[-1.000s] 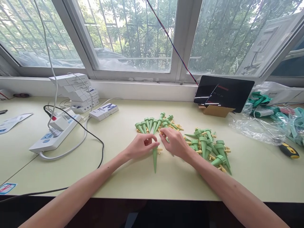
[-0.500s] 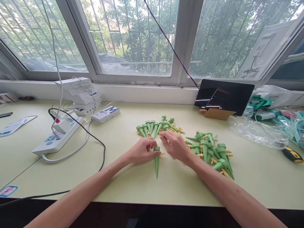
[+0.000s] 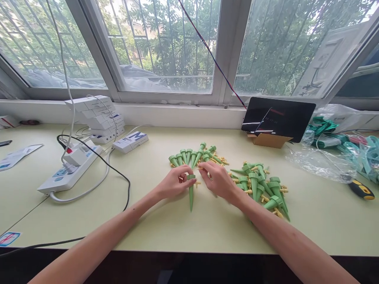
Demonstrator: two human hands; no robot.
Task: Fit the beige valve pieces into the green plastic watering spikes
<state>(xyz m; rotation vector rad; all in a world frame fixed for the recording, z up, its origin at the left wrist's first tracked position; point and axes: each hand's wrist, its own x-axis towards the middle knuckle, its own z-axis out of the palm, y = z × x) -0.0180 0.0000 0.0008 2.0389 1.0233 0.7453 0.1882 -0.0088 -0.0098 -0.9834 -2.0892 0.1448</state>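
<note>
My left hand [image 3: 177, 182] grips a green spike [image 3: 191, 197] by its capped top, with the pointed end toward the table's front edge. A small yellow piece [image 3: 198, 184] sticks out on the right side of that spike. Just to the right, my right hand [image 3: 217, 178] is closed in a pinch; what its fingertips hold is too small to name. Behind both hands lies a fan of green spikes [image 3: 184, 155] with yellow parts. A larger loose pile of green spikes [image 3: 254, 183] lies to the right of my right hand.
On the left are a white power strip [image 3: 63, 173], a black cable [image 3: 129, 189], stacked white boxes [image 3: 102, 114] and a single white box [image 3: 130, 142]. A tablet [image 3: 278, 118] leans on a cardboard stand [image 3: 268, 141]. Plastic bags [image 3: 322, 161] and a yellow-black tool [image 3: 361, 189] lie right.
My left hand has moved slightly up and left with the green spike. My right hand stays pinched in nearly the same place. The whole view has shifted a little.
</note>
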